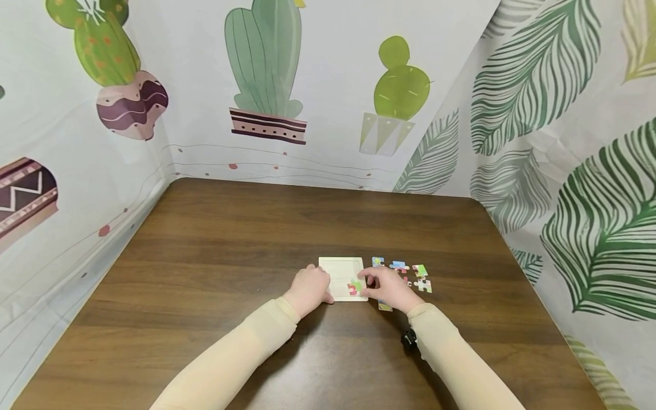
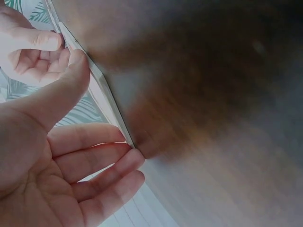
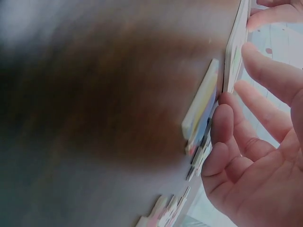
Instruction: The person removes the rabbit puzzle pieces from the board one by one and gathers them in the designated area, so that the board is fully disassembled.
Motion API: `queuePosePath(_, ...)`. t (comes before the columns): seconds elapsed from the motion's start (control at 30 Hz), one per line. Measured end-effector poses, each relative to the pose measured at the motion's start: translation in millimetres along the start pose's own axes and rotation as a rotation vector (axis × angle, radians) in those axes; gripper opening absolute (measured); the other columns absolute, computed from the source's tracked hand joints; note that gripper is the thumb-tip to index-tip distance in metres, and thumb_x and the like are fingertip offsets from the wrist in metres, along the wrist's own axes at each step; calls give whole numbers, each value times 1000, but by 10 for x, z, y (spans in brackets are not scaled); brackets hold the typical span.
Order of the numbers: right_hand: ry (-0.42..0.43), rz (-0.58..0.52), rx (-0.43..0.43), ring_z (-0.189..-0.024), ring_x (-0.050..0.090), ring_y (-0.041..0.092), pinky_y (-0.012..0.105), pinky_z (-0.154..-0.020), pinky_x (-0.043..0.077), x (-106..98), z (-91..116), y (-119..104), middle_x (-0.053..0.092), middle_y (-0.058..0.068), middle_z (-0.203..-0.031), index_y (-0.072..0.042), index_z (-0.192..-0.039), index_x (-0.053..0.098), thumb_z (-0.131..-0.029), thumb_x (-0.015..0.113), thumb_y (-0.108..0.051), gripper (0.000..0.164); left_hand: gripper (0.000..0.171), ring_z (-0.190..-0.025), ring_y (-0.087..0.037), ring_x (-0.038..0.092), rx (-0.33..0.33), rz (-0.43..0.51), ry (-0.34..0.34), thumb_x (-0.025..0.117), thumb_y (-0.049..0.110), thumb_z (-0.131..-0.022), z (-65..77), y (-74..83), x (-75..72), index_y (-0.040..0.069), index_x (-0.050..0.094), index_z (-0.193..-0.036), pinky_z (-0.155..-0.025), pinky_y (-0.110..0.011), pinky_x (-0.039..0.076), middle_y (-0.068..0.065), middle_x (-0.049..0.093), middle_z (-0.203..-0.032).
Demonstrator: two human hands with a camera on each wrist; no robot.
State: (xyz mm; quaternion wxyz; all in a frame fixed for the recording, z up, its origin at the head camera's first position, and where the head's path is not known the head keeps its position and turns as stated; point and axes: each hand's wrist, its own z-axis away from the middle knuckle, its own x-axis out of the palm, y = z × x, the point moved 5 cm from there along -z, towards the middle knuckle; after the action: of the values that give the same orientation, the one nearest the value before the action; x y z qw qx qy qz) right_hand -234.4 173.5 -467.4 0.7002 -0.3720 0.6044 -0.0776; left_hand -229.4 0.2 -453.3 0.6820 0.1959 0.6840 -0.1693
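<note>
A pale square puzzle tray [image 1: 340, 259] lies flat on the table. My left hand [image 1: 309, 289] grips its left side, with the thumb at the near edge and the fingertips farther up, as the left wrist view [image 2: 57, 161] shows. One green and red puzzle piece [image 1: 354, 288] sits in the tray's near right corner. Over the tray's right edge is my right hand [image 1: 386, 286], its thumb at that piece and its index finger extended apart from the thumb. In the right wrist view its other fingers bend beside the tray, and nothing shows pinched between thumb and index.
Several loose puzzle pieces lie right of the tray, among them a blue one [image 1: 398, 265], a green one [image 1: 420, 270] and a white and green one [image 1: 423, 285]. Another piece [image 1: 385, 306] lies nearer. The brown table [image 1: 215, 245] meets a printed cloth backdrop behind.
</note>
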Motion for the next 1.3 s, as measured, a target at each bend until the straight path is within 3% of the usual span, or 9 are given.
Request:
queuePosePath(0.23,2,32,-21,-65,44,9,22,-59,39,22,-23,-3,54,0,-73,-4,-109,69,-78,77,-12,33,36,-71,-23,57,1,-3,6,80,44,-65,1,7,-5,11,70,-75,-62,-35,51,-5,66,-78)
queuePosePath(0.67,20,57,-23,-64,46,7,22,-59,40,7,-8,-12,54,0,-73,-8,-93,71,-76,78,-12,19,35,-71,-23,57,-3,-5,2,81,42,-63,1,11,-27,12,71,-76,-62,-35,50,-6,68,-79)
queuePosePath(1.0,29,58,56,-68,47,10,24,-63,41,5,-46,-32,55,-3,-77,-11,-84,67,-79,75,-10,10,36,-71,-23,56,-4,-8,-2,81,43,-62,1,15,-24,12,70,-75,-63,-34,50,-5,67,-78)
queuePosePath(1.3,27,-61,55,-69,52,9,24,-65,44,11,-56,-35,60,-3,-74,-10,-81,65,-83,69,-7,6,36,-70,-22,57,5,-21,19,81,43,-61,7,15,-33,11,71,-76,-61,-34,51,-6,68,-79)
